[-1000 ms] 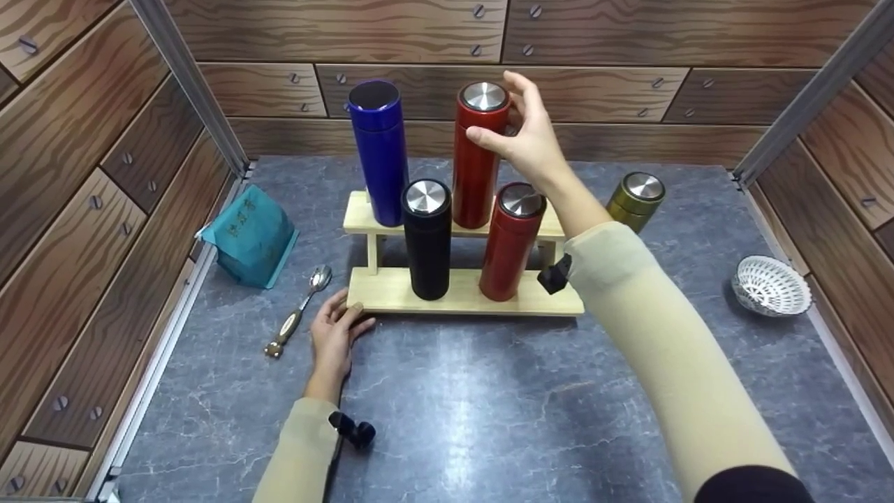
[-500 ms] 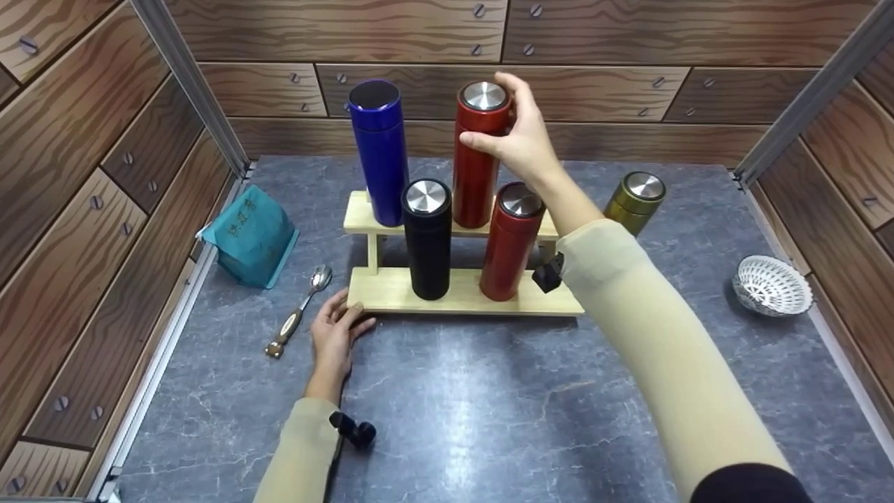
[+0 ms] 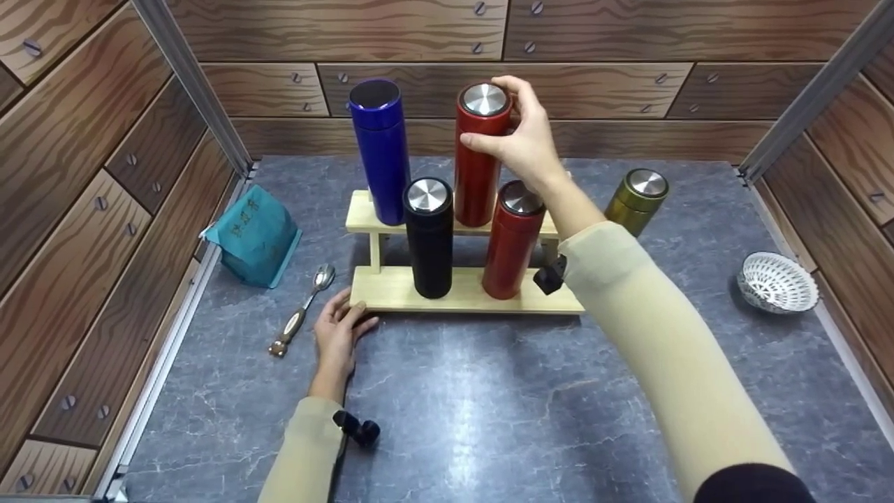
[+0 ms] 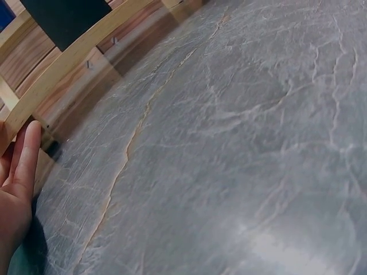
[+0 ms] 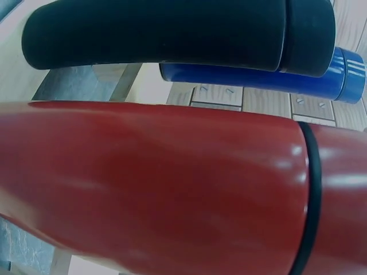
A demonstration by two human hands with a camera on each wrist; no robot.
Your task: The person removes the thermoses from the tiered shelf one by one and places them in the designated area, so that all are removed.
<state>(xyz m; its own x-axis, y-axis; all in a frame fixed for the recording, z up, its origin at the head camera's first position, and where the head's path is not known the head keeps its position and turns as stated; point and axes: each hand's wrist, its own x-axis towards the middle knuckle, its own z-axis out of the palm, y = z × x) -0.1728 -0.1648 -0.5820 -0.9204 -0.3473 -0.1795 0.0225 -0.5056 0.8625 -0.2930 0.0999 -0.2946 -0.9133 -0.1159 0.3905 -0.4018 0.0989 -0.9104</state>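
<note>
Left hand, grip pinching the front left corner of a two-tier wooden rack, rack lengthwise left to right, rear red flask standing on the upper tier, long axis vertical, silver lid upward, right hand, grip curled round the flask's upper part

Small dark characters on the teal bag, illegible.

Teal bag stood left on the counter; spoon lay near it, handle toward the camera. White patterned bowl sat far right, near wood-print panels.
</note>
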